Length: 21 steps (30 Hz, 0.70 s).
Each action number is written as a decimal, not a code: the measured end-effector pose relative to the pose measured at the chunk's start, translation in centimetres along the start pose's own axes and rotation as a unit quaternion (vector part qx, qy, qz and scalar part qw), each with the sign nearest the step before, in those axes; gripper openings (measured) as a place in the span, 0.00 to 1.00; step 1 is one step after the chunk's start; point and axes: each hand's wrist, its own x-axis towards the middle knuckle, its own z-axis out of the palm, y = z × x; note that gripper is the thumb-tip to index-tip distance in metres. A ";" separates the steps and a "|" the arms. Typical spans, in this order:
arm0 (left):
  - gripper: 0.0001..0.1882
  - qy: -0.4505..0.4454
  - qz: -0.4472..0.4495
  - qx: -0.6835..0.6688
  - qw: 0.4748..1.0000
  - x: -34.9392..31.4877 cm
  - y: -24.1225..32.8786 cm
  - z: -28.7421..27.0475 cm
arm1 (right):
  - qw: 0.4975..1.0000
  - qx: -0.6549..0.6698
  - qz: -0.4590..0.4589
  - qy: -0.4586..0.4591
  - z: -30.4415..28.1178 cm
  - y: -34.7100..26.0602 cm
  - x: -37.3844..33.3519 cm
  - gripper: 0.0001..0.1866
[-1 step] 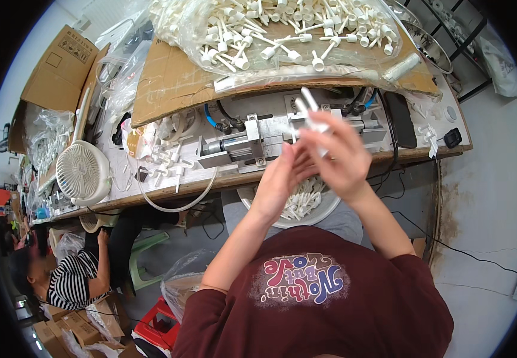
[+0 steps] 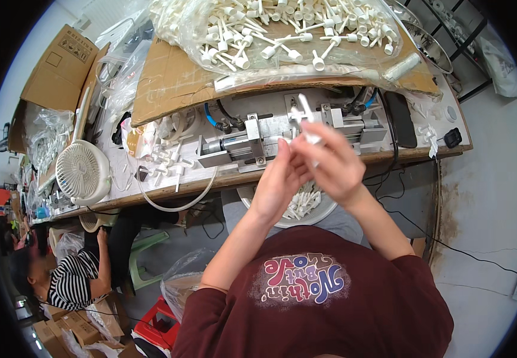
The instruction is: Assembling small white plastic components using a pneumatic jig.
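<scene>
My right hand (image 2: 336, 167) is closed, somewhat blurred, around a few white stemmed plastic pieces (image 2: 305, 107) whose ends stick up past its fingers. Close against it is my left hand (image 2: 277, 182), thumb up and fingers curled in; what lies in them is hidden behind the right hand. Both hands are above the bench's front edge, just before a metal clamping fixture (image 2: 252, 143) with pneumatic cylinders. Below them, on my lap, a white basin (image 2: 330, 209) holds many small white plastic parts (image 2: 303, 201).
A heap of white cup-ended stems (image 2: 294, 36) lies in clear plastic on a cardboard sheet (image 2: 169, 77). Loose white pieces (image 2: 169, 161) and a white fan (image 2: 82, 173) are on the left. A black phone (image 2: 400, 119) lies right. A person in stripes (image 2: 76, 280) sits at left.
My right hand has shifted slightly left, nearer my left hand. The white pieces in it have tilted and moved a little; my left hand is nearly still.
</scene>
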 end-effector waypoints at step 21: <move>0.12 0.145 -0.072 0.094 0.982 0.1 -2.3 -0.7 | 0.925 0.188 0.315 -0.104 -1.3 -1.6 -3.4 0.19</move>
